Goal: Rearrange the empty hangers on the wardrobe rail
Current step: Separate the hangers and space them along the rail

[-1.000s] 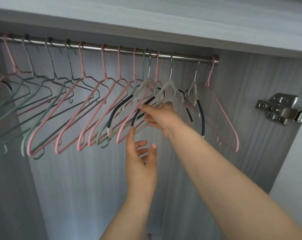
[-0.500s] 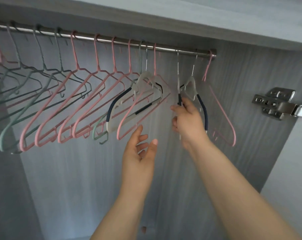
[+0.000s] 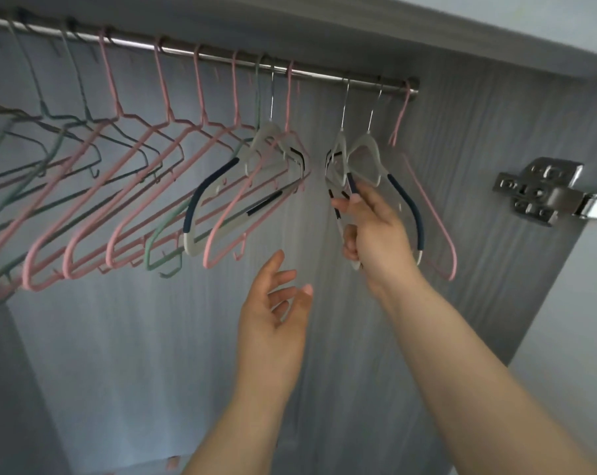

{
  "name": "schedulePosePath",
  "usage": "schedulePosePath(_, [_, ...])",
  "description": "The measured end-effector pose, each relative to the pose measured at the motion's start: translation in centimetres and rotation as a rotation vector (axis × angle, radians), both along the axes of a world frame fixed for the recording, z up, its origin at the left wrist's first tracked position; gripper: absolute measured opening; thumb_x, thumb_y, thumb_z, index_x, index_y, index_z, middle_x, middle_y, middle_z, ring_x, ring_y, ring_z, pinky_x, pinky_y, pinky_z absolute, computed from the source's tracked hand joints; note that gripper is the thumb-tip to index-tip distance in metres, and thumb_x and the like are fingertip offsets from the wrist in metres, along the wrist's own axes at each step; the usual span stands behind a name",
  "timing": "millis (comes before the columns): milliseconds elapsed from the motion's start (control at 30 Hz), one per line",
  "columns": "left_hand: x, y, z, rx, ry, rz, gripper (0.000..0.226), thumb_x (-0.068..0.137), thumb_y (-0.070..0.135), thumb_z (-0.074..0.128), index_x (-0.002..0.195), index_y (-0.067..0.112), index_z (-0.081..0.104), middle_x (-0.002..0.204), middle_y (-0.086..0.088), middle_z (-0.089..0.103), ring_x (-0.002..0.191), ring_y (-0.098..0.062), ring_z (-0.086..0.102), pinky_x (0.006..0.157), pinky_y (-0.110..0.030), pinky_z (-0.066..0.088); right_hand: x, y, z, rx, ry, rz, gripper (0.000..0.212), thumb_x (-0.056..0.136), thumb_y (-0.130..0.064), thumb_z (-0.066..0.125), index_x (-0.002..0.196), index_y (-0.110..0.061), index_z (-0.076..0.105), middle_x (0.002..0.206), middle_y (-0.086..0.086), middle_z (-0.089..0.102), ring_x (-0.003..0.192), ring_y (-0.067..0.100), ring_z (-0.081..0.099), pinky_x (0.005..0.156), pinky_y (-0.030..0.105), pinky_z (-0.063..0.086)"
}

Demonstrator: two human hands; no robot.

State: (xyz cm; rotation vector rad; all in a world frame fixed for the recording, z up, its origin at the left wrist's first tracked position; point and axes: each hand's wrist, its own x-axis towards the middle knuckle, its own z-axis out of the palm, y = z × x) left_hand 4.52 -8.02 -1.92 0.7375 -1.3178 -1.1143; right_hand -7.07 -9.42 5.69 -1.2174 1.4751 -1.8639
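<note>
A steel rail [image 3: 324, 74] runs under the wardrobe top and carries several empty hangers. Pink hangers [image 3: 94, 200] and green hangers [image 3: 26, 156] crowd the left part. One white hanger with navy grips [image 3: 201, 200] hangs among them. Two more white hangers [image 3: 362, 156] hang close together near the rail's right end, and a lone pink hanger [image 3: 434, 207] hangs last. My right hand [image 3: 375, 231] is shut on the lower part of the left one of those two white hangers. My left hand [image 3: 273, 313] floats open below the gap, palm up, touching nothing.
The wardrobe's grey side wall [image 3: 496, 138] stands just right of the rail end, with a metal door hinge [image 3: 540, 192] fixed to it. The grey back panel [image 3: 118, 337] fills the space below the hangers.
My right hand slid one white hanger rightwards along the rail, away from the crowded group, until it hangs beside the other white hanger. My left hand dropped slightly and stayed open.
</note>
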Motion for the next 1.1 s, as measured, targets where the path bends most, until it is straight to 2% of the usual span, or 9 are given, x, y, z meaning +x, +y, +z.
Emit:
schedulePosePath(67, [0.5, 0.3, 0.3, -0.072, -0.021, 0.075, 0.035, 0.084, 0.017, 0.060, 0.115, 0.033, 0.054, 0.099, 0.013, 0.060, 0.087, -0.001, 0.056, 0.073, -0.005, 0.043, 0.2, 0.4, 0.4, 0.061, 0.129, -0.036, 0.042, 0.099, -0.028, 0.034, 0.139, -0.018, 0.038, 0.111, -0.004, 0.059, 0.050, 0.002, 0.054, 0.048, 0.013, 0.047])
schedulePosePath(133, [1.4, 0.7, 0.7, -0.210, -0.070, 0.220, 0.027, 0.083, 0.021, 0.061, 0.107, 0.034, 0.057, 0.094, 0.014, 0.060, 0.085, -0.006, 0.056, 0.072, -0.009, 0.042, 0.2, 1.0, 0.7, 0.158, 0.389, -0.115, 0.052, 0.097, -0.038, 0.035, 0.145, -0.018, 0.028, 0.124, -0.002, 0.056, 0.100, 0.016, 0.062, 0.089, 0.028, 0.052])
schedulePosePath(233, [3.0, 1.0, 1.6, -0.379, -0.132, 0.417, 0.031, 0.081, 0.020, 0.064, 0.109, 0.032, 0.056, 0.098, 0.018, 0.054, 0.085, -0.005, 0.052, 0.070, -0.006, 0.039, 1.2, 2.4, 1.8, 0.195, 0.863, -0.373, 0.062, 0.093, -0.040, 0.043, 0.146, -0.016, 0.021, 0.148, 0.007, 0.031, 0.137, 0.026, 0.027, 0.112, 0.036, 0.026])
schedulePosePath(333, [4.1, 0.4, 2.2, -0.415, -0.154, 0.480, 0.045, 0.080, 0.014, 0.063, 0.121, 0.029, 0.050, 0.108, 0.015, 0.051, 0.086, -0.003, 0.053, 0.071, -0.007, 0.041, 3.5, 2.4, 3.6, -0.078, 0.918, -0.357, 0.046, 0.092, -0.024, 0.048, 0.136, -0.014, 0.041, 0.137, 0.008, 0.041, 0.124, 0.021, 0.042, 0.096, 0.019, 0.031])
schedulePosePath(467, [4.9, -0.7, 2.4, -0.367, -0.238, 0.450, 0.051, 0.082, 0.016, 0.060, 0.129, 0.027, 0.043, 0.122, 0.007, 0.050, 0.085, -0.001, 0.055, 0.068, -0.017, 0.047, 6.7, -1.4, 4.5, 0.171, 0.639, 0.022, 0.044, 0.096, -0.028, 0.042, 0.137, -0.012, 0.035, 0.125, 0.003, 0.049, 0.101, 0.015, 0.048, 0.064, 0.018, 0.037])
schedulePosePath(600, [5.4, -1.3, 2.2, -0.334, -0.321, 0.415, 0.047, 0.084, 0.019, 0.058, 0.129, 0.027, 0.045, 0.108, 0.007, 0.056, 0.078, -0.004, 0.056, 0.064, -0.015, 0.046, 8.5, -3.7, 3.0, 0.298, 0.336, 0.194, 0.050, 0.096, -0.032, 0.042, 0.138, -0.007, 0.030, 0.129, 0.009, 0.053, 0.110, 0.020, 0.054, 0.082, 0.024, 0.044])
schedulePosePath(767, [5.6, -1.6, 1.9, -0.330, -0.364, 0.354, 0.047, 0.085, 0.011, 0.055, 0.124, 0.036, 0.049, 0.080, 0.027, 0.053, 0.078, -0.004, 0.055, 0.063, -0.008, 0.043, 9.3, -5.3, 1.5, 0.193, 0.105, 0.169, 0.019, 0.094, -0.017, 0.040, 0.109, -0.008, 0.048, 0.079, 0.003, 0.056, 0.061, 0.013, 0.052, 0.054, 0.023, 0.042])
schedulePosePath(867, [5.5, -1.6, 2.0, -0.369, -0.374, 0.312, 0.048, 0.086, 0.008, 0.055, 0.121, 0.040, 0.051, 0.080, 0.020, 0.059, 0.078, -0.004, 0.055, 0.066, -0.008, 0.043, 8.7, -5.5, 0.9, 0.054, 0.040, 0.054, 0.022, 0.092, -0.009, 0.031, 0.080, -0.020, 0.046, 0.067, 0.001, 0.046, 0.054, 0.014, 0.042, 0.052, 0.026, 0.036])
schedulePosePath(1100, [3.9, -1.5, 2.1, -0.457, -0.331, 0.242, 0.035, 0.086, 0.020, 0.050, 0.116, 0.034, 0.058, 0.086, 0.007, 0.068, 0.069, -0.008, 0.056, 0.066, -0.024, 0.047, 7.0, -4.3, 1.2, 0.001, -0.007, -0.002, 0.034, 0.094, -0.007, 0.029, 0.072, -0.026, 0.046, 0.059, 0.000, 0.040, 0.049, 0.011, 0.034, 0.049, 0.026, 0.029])
